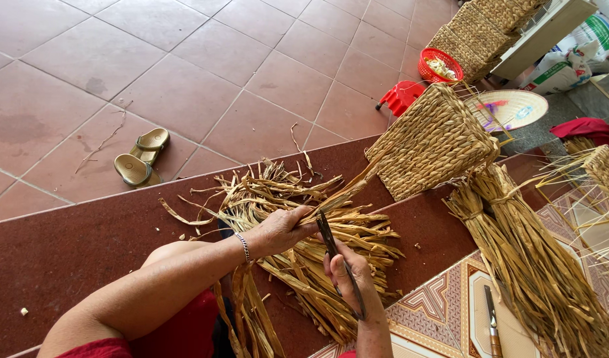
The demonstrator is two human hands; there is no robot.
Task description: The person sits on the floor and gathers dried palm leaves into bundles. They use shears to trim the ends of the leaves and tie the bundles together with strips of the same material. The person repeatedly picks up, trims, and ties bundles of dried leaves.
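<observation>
**Nearly woven basket, loose ends under the scissors**

Clearly the woven basket (432,140) has its walls done; it lies on its side on the dark red mat (72,248), stray straw strands (341,192) trailing from its corner. My left hand (281,231) clenches those strands. My right hand (351,275) grips scissors (331,242) beside them. Dried reed bundles (530,265) crowd the right; tiled floor (205,73) past the mat edge lies open, sandals (142,157) aside.

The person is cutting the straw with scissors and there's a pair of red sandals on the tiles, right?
Not quite. The sandals on the tiles are olive-gold, not red, as the head view shows. The rest holds: the right hand works scissors at the straw strands that the left hand grips.
</observation>
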